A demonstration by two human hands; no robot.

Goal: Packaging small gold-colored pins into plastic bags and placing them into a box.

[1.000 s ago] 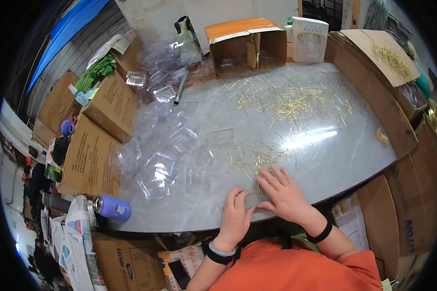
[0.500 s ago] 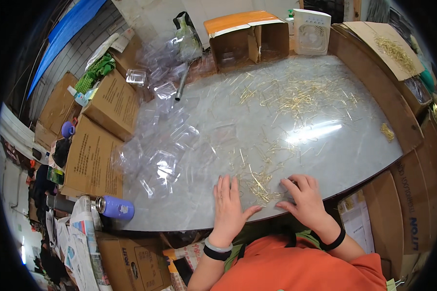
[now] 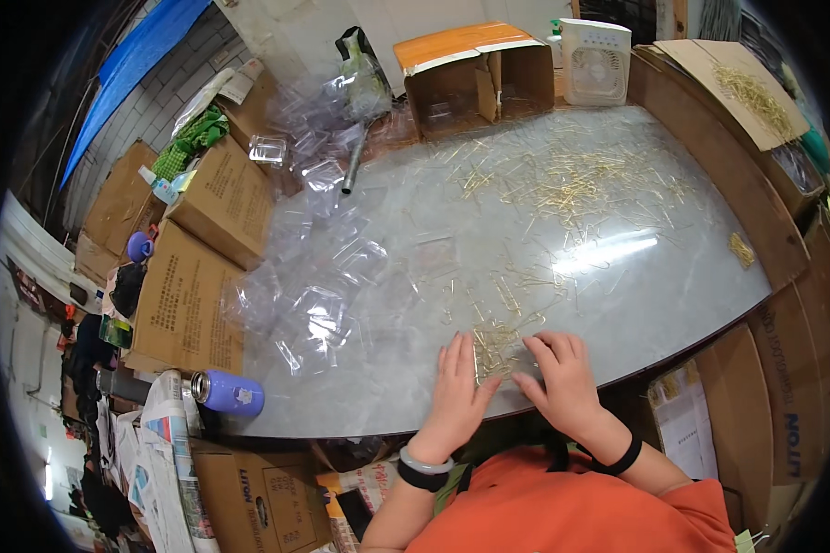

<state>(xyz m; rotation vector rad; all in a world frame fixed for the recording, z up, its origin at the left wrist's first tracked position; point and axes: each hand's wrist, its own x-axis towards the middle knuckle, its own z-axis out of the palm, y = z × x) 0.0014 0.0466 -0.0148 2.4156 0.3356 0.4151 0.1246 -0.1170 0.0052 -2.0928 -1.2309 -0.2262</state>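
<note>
Here we are at the near edge of the grey tabletop (image 3: 378, 401), and the little heap of gold wire hooks (image 3: 496, 352) sits right between the two hands! The left hand (image 3: 456, 392) lies flat along the heap's left side, fingers straight and pointing at the far edge, thumb angled in toward the near end of the wires. Opposite, the right hand (image 3: 567, 380) arches with bent fingers, thumb and forefinger parted; whether its tips touch metal, I cannot tell. The hands are apart, neither clamped on anything that shows. The left looks the nearer, its forefinger right against the wires. Single hooks point every which way, but the heap as a whole stretches roughly from the near edge inward, with loose ones straggling off toward a wider scatter of hooks (image 3: 576, 184) by the far edge. And the room? Grey surface shows left of the left hand, as far as the clear plastic trays (image 3: 323, 318), and a broad stretch runs right of the right hand toward the cardboard wall (image 3: 756, 189) on the right edge. Nearest limit: the near edge, close under both wrists.
</note>
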